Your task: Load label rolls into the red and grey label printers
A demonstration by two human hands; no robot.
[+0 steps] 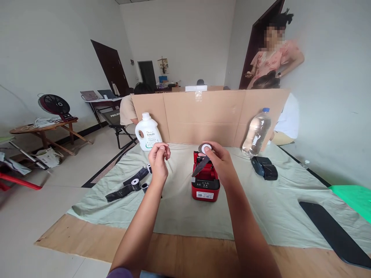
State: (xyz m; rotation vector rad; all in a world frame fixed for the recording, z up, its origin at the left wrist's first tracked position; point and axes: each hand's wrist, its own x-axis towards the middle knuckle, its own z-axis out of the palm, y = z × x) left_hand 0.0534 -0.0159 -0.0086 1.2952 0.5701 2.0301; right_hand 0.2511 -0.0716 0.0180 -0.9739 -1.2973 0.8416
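Note:
My right hand point(218, 156) grips a small roll of dark ribbon point(206, 147) with a white core, held above the opened printer. From it a dark strip point(199, 166) hangs down to the front left of the red and black label printer point(205, 189), whose lid is raised. My left hand point(159, 156) is raised to the left of the printer, apart from it. Its fingers are curled together, and what they hold, if anything, is hidden. Partly behind my left forearm lie several small rolls point(135, 184) with black strips point(120, 193) unrolled on the cloth.
A cardboard screen point(203, 116) stands across the back, with a white jug point(147, 133) at left and a clear bottle point(257, 133) at right. A dark device point(264, 168) and a black slab point(333, 231) lie rightward on the green cloth point(261, 216). People are beyond the screen.

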